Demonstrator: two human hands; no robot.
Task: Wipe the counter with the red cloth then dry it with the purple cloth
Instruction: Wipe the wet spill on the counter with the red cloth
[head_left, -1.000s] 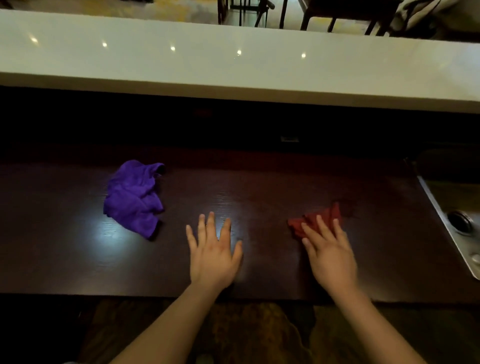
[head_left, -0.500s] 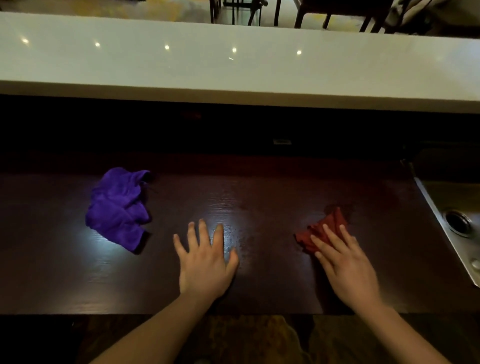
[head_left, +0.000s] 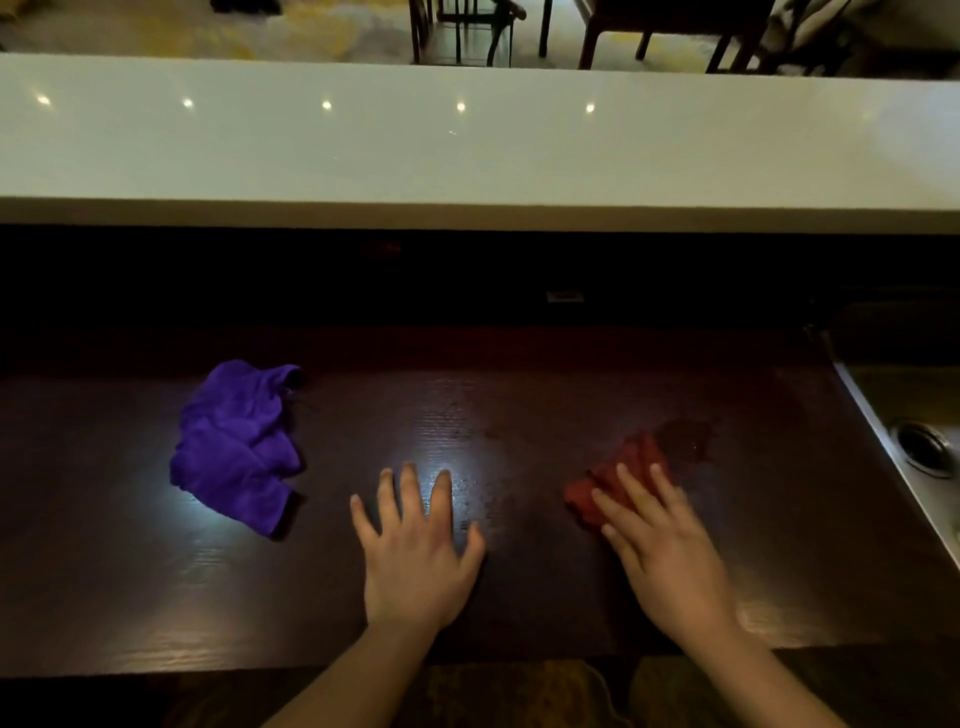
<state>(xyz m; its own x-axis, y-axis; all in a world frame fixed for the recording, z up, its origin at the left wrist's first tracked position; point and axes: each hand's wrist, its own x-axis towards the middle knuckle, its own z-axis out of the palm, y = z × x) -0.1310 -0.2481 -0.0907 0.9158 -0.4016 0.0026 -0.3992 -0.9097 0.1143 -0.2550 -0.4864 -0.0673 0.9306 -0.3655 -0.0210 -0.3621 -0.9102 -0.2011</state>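
Counter (head_left: 519, 415) was mid-wipe, by my read. Red cloth (head_left: 605, 486) sat bunched under the right hand (head_left: 670, 566), fingers (head_left: 631, 488) laid flat and slightly spread on top of it, pressing rather than pinching. Most of the cloth stuck out past the fingertips and to their left. Hand looked a bit blurred, so likely in motion.

Just beyond those fingertips, up and to the right, was a dark wet-looking patch (head_left: 685, 439) on the wood. Judgement: that was the mess being worked, and it wasn't cleared yet. Faint specks or droplets also showed in the glare between the two hands, just past the left fingertips.

Left hand (head_left: 415, 561) was empty, palm down on the counter, fingers (head_left: 410, 493) spread, thumb out toward the right hand. Seemed to be bracing only.

Purple cloth (head_left: 239, 441) lay crumpled well to the left of the left fingers, touching neither hand. Looked untouched, so the drying step hadn't started.

Sink (head_left: 914, 441) edge was off to the right of the right hand, apart from it.

Status as I'd call it: first stage in progress, not finished. Left to do: finish the patch and the specks with red, drop it, pick up purple, dry the wiped area.
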